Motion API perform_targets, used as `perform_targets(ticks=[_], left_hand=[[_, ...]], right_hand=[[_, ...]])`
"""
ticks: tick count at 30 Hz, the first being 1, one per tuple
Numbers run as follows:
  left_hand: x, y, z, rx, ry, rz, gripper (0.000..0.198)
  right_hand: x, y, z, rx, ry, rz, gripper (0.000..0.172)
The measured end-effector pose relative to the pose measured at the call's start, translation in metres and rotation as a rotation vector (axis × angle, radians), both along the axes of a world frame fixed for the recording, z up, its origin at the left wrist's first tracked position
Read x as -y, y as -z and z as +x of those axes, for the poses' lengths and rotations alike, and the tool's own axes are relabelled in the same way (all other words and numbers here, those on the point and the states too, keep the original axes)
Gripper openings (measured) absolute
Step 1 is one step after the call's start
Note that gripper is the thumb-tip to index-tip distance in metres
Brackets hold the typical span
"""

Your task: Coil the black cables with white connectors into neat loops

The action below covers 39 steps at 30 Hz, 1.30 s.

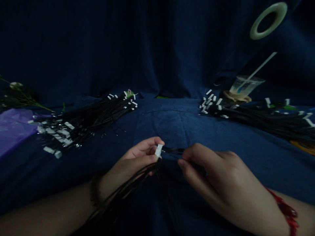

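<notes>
My left hand (141,155) is closed in a pinch on a small white connector (158,150). Thin black wires (172,151) run from the connector to the right. My right hand (216,177) is closed, its fingertips pinching those wires a short way from the connector. A bundle of black wires (128,190) hangs below my left hand and runs down toward me. Both hands hover over a dark blue cloth (167,121).
A pile of black wires with white connectors (81,123) lies at the left, and another such pile (258,114) at the right. A plastic cup with a straw (244,87) stands at the back right, a pale ring (268,20) above it. Purple sheet (12,129) at far left.
</notes>
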State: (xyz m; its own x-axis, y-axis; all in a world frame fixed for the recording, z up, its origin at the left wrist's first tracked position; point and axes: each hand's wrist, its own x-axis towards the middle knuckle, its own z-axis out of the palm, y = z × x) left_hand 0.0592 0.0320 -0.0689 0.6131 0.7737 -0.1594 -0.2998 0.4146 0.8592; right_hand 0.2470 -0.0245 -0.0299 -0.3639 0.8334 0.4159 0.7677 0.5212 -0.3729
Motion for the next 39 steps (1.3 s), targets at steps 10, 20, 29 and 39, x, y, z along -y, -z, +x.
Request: perform_targets(ticks=[10, 20, 29, 39], left_hand=[[0.002, 0.002, 0.0, 0.045, -0.002, 0.001, 0.022], [0.004, 0.004, 0.003, 0.129, -0.007, -0.005, 0.024], [0.007, 0.0, 0.003, -0.168, -0.039, 0.117, 0.029], [0.011, 0.0, 0.006, -0.212, -0.074, 0.123, 0.027]], right_hand=[[0.002, 0.002, 0.0, 0.01, -0.008, -0.007, 0.01], [0.001, 0.0, -0.001, 0.028, 0.006, -0.036, 0.01], [-0.001, 0.005, 0.001, 0.082, -0.047, 0.056, 0.009], [-0.008, 0.009, -0.002, 0.156, -0.068, 0.172, 0.009]])
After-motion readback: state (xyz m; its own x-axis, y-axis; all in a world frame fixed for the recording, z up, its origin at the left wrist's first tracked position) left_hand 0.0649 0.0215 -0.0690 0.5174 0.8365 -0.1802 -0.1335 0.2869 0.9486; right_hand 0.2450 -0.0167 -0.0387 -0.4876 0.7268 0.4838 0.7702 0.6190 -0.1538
